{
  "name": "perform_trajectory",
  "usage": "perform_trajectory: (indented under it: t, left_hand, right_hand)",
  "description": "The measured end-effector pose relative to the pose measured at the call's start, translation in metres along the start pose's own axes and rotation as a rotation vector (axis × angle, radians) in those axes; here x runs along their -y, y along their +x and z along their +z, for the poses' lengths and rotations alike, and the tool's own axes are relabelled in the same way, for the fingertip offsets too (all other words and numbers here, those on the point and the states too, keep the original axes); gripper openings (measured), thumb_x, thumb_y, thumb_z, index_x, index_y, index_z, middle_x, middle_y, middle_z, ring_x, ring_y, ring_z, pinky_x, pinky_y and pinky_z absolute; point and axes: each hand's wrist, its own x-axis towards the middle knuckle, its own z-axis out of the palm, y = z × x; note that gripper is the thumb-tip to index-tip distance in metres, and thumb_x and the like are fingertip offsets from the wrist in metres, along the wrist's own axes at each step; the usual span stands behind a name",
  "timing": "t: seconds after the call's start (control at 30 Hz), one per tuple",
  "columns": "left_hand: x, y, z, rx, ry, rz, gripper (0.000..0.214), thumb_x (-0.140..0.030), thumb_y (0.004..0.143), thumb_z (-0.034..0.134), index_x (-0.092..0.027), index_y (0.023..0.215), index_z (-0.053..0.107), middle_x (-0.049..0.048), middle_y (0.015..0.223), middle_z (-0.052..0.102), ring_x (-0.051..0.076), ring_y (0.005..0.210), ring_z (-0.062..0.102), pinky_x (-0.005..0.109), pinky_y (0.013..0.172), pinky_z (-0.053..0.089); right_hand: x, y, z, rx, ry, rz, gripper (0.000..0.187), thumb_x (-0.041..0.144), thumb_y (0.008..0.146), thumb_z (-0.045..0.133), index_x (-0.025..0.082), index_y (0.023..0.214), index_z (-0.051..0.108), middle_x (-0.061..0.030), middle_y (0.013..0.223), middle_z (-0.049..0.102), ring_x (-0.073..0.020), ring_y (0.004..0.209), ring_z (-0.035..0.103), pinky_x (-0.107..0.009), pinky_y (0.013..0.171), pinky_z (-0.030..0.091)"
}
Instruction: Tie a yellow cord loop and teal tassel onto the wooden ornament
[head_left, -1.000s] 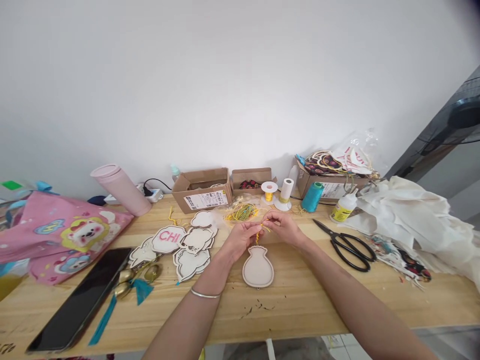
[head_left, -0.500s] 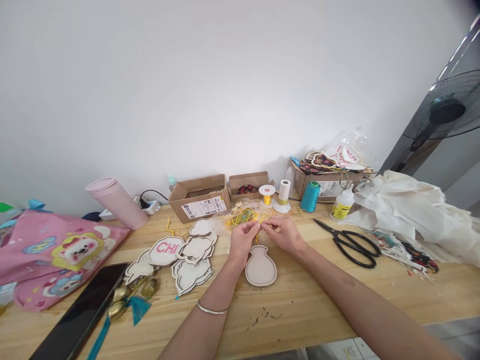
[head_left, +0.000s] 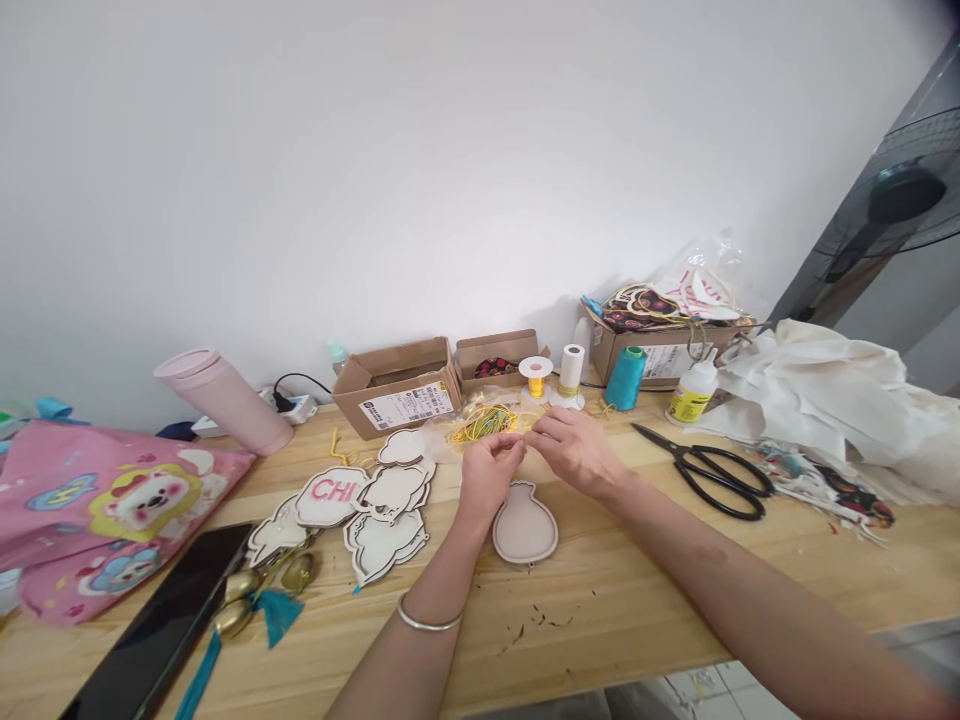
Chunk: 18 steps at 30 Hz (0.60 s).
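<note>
Head view, frame centre: my left hand and right hand pinch, I judge, hidden cord above the pouch-shaped panel; this fine cord work next needs steady tension.

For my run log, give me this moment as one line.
left hand: pinching | right hand: pinching, close beside left hand | pouch-shaped piece: lying on table | black scissors: lying right of right hand
</note>
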Motion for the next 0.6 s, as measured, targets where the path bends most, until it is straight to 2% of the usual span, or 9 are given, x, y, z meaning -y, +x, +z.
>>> perform_trajectory:
  t: [0.07,0.17,0.33,0.43,0.6]
  left_hand:
    - [-0.002,-0.002,-0.001,0.028,-0.023,0.001,0.017,-0.026,0.064,0.062,-0.015,0.076,0.068,0.0046,0.077,0.069,0.015,0.072,0.061,0.027,0.069,0.047]
    - [-0.005,-0.005,0.0,0.051,-0.086,-0.056,0.019,-0.027,0.064,0.062,-0.015,0.078,0.068,0.0045,0.077,0.069,0.014,0.07,0.061,0.025,0.066,0.046]
    - [-0.008,-0.007,0.003,0.058,-0.158,-0.113,0.021,-0.026,0.061,0.065,-0.015,0.078,0.069,0.0036,0.075,0.069,0.012,0.067,0.06,0.023,0.063,0.045]
    - [-0.009,-0.007,0.003,0.048,-0.173,-0.115,0.02,-0.025,0.06,0.065,-0.015,0.078,0.069,0.0044,0.076,0.07,0.013,0.07,0.06,0.024,0.066,0.046]
    - [-0.009,-0.007,0.002,0.009,-0.105,-0.105,0.019,-0.026,0.062,0.064,-0.013,0.074,0.069,0.0046,0.074,0.07,0.013,0.065,0.06,0.023,0.063,0.045]
  right_hand:
    - [-0.002,-0.001,0.003,-0.081,0.174,0.088,0.02,0.021,0.084,0.046,0.018,0.077,0.064,-0.0058,0.079,0.062,-0.014,0.075,0.052,-0.026,0.065,0.041]
    - [-0.003,-0.001,0.007,-0.149,0.4,0.216,0.014,0.023,0.08,0.052,0.018,0.076,0.065,-0.005,0.076,0.064,-0.0143,0.074,0.056,-0.027,0.068,0.044]
    - [-0.003,-0.003,0.012,-0.152,0.528,0.366,0.011,0.022,0.077,0.056,0.018,0.073,0.065,-0.0038,0.072,0.064,-0.0148,0.07,0.058,-0.028,0.067,0.046]
    - [-0.003,-0.005,0.014,-0.155,0.438,0.309,0.013,0.023,0.079,0.053,0.019,0.076,0.065,-0.0039,0.075,0.065,-0.0148,0.072,0.058,-0.028,0.067,0.046]
    - [-0.005,-0.002,0.005,-0.166,0.076,0.011,0.017,0.022,0.082,0.049,0.021,0.08,0.066,-0.0057,0.089,0.065,-0.0158,0.078,0.055,-0.029,0.066,0.045]
